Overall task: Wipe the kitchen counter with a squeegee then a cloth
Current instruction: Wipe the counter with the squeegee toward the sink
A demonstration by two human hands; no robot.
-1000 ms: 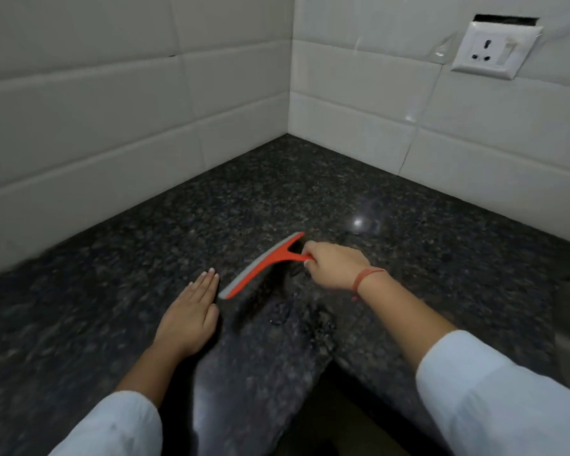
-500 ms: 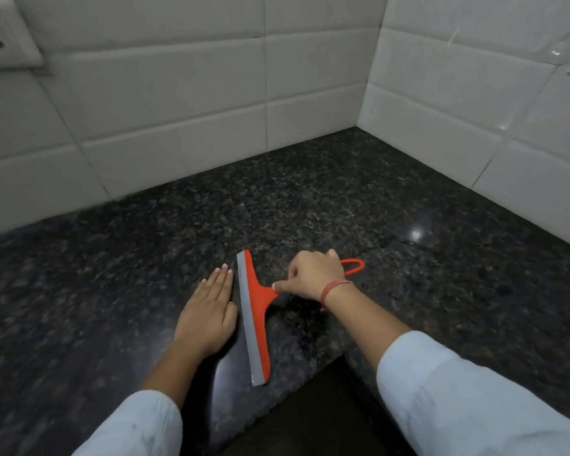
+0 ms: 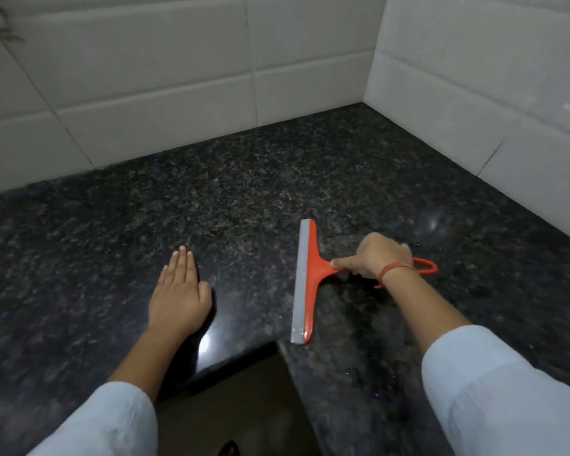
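An orange squeegee [image 3: 313, 274] is set on the dark speckled granite worktop [image 3: 244, 192]. Its grey rubber blade [image 3: 300, 284] runs from just beside the inner corner of the front edge back toward the walls. The handle is gripped by the right hand [image 3: 375, 258], fingers curled round it and the index finger laid along the neck. An orange thread band [image 3: 394, 269] is worn on that wrist. The left hand [image 3: 178, 294] is laid flat on the worktop, fingers straight and pressed together, left of the blade and apart from it. The rear edges are bounded by white tiled walls [image 3: 178, 77].
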